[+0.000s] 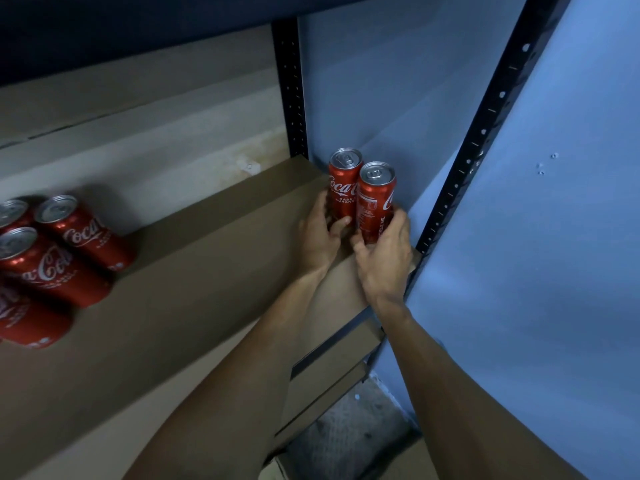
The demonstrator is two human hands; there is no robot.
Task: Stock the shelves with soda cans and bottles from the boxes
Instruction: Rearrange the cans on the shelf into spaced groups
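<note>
My left hand (320, 237) curls round the lower half of the rear can (343, 188), thumb across its front. My right hand (384, 258) wraps the base of the near can (375, 202) just beside it, at the far right end of a cardboard-lined shelf (207, 258). Both slim red cola cans stand upright, tabs up, touching along their sides. My fingers hide their bases, so I cannot tell whether they are fully set down. The pair sits close to the blue wall (398, 109) and just inside the black front upright (479, 136). Four other cans (83, 233) are grouped well apart at the left end of the same shelf, with a long bare stretch between.

The step in hand, as I judge it, is seating this pair in the corner. To do it well I would feel both bases flat on the cardboard before loosening either grip, since the liner looks soft and may not lie perfectly level. I would nudge the two back together, not one at a time, so neither tips against the other. I would also turn the near can so its logo faces out like its neighbour's. My hands should come away straight back along the shelf, fingers opened wide, because tall narrow cans could topple at a slight brush from a knuckle or wrist.
</note>
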